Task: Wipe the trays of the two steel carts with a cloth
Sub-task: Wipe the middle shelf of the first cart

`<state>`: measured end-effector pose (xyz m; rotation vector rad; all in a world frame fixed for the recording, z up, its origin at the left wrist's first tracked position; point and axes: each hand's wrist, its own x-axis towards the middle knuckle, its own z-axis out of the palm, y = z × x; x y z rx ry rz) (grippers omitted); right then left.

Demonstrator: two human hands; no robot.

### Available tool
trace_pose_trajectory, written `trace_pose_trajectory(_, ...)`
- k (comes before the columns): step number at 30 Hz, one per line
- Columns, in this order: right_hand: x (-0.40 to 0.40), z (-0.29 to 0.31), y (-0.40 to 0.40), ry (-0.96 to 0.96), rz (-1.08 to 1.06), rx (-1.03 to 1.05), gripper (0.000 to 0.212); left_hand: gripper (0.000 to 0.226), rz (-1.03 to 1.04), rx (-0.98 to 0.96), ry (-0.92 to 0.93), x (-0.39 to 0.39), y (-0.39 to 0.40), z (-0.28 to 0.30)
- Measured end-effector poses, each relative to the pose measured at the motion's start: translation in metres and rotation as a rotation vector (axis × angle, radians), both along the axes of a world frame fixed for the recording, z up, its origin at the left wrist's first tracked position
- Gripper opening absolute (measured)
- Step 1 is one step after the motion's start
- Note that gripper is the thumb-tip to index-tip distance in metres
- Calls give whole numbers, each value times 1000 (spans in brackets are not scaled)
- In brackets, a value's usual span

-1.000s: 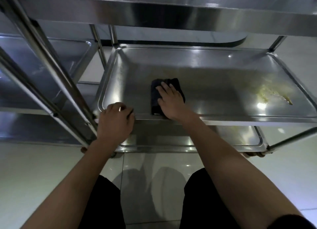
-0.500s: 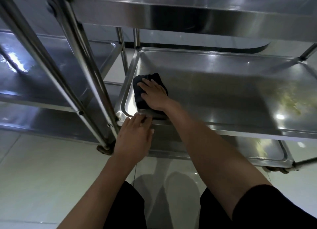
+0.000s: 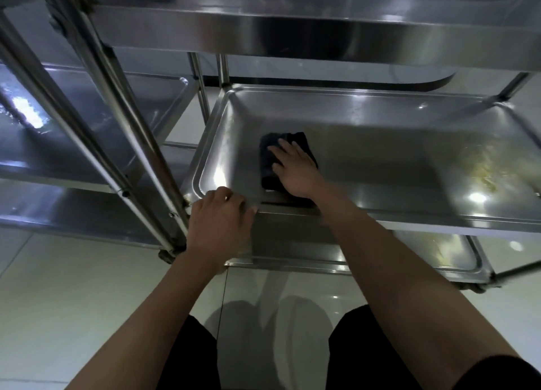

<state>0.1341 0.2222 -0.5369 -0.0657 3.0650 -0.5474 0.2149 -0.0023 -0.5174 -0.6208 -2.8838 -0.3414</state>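
**Dark cloth flat on the middle tray, left end**

The dark folded cloth (image 3: pixel 272 167) lies on the middle tray (image 3: pixel 380 161) of the near steel cart, close to its rounded left corner. The right hand (image 3: pixel 294 170) presses on it, fingers spread flat, palm down. The left hand (image 3: pixel 219 220) curls its grip over the tray's raised front lip. To the right the smooth steel runs open and bare up to a yellowish smear (image 3: pixel 486 170). The second cart (image 3: pixel 87 132) stands just left, its upright tubes beside the tray's corner.
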Motion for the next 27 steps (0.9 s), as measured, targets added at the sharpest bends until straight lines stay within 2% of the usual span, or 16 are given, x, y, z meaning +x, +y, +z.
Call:
trace_pose_trajectory(2,18,-3,27,22,-60,5,52,41,28,-36,-16,-5,14,4)
trace_pose_trajectory(6,52,-2,80,0,-102,188,53,34,-76,-28,-9,-13,59,11)
trace_pose_trajectory(11,105,8,149,-26,-240,278,50,31,-179,7,-66,-25,121,13)
trace_pose_trajectory(13,125,13,176,-26,-297,267,48,32,-191,-14,-99,-28,138,11)
trace_pose_trajectory(17,148,21,212,46,-484,18,52,35,-186,-73,-152,-25,150,1)
trace_pose_trajectory(27,132,13,208,13,-458,20,52,42,-247,34,-216,-34,129,7)
